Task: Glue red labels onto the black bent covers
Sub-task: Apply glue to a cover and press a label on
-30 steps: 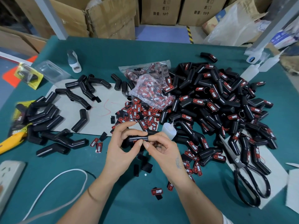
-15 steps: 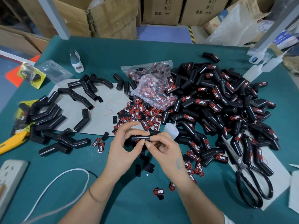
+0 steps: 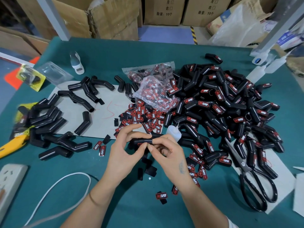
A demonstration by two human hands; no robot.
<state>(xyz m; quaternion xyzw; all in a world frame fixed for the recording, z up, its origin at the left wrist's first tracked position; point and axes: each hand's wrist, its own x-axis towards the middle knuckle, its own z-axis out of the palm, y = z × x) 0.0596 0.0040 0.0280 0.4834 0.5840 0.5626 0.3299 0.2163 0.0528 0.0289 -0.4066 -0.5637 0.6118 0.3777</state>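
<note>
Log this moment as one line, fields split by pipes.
left hand: grips black bent cover | right hand: holds glue bottle, fingers at cover | labelled pile: right

Single head view — close, looking steeply down, edges perhaps warped.

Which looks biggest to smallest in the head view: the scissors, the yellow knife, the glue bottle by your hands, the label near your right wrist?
1. Scissors.
2. Yellow knife, though the frame edge cuts it off, so its full size is unsure.
3. Glue bottle, partly hidden behind the right hand.
4. Label.
</note>
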